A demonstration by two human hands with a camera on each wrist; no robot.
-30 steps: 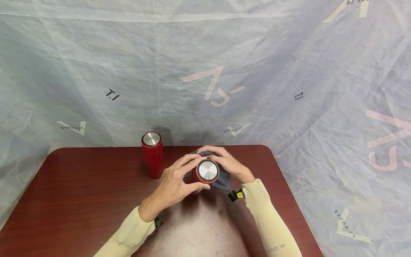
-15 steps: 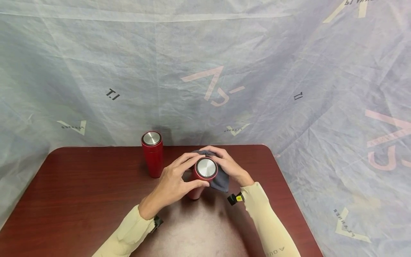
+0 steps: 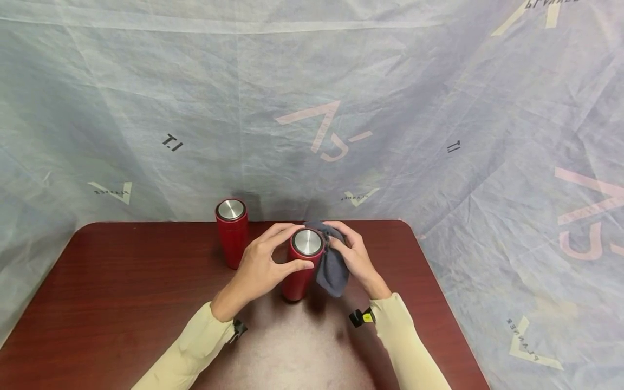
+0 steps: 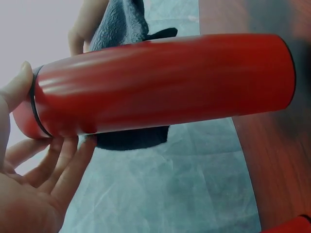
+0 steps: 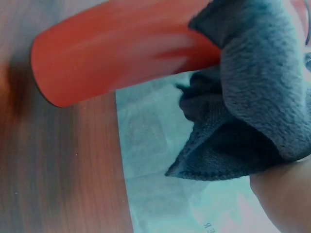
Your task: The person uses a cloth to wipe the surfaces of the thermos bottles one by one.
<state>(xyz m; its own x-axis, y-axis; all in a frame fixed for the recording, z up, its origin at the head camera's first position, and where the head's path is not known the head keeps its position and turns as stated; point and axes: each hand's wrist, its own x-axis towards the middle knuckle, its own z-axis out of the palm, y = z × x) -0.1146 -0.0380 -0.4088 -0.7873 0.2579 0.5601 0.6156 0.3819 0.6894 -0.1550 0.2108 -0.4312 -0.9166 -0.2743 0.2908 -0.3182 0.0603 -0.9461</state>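
Observation:
A red thermos [image 3: 298,279] with a round brushed-steel lid top leans slightly in the middle of the head view. My left hand [image 3: 260,268] grips it near the lid, with thumb on the near side and fingers on the far side. A dark grey cloth [image 3: 333,273] bunches in my right hand [image 3: 358,260], against the thermos's right side near the top. In the right wrist view the fluffy cloth [image 5: 262,73] covers the upper thermos and hides most of the right fingers. The left wrist view shows the thermos body [image 4: 165,85] lengthwise, cloth emerging behind it.
A second red thermos [image 3: 232,241] stands upright to the left, near the table's back edge. The dark red wooden table [image 3: 122,281] reaches to a grey printed sheet [image 3: 234,108] hanging behind and at the sides.
The gripped thermos has shifted slightly back and left, and more of its body shows. The right hand and cloth have moved from behind it round to its right side.

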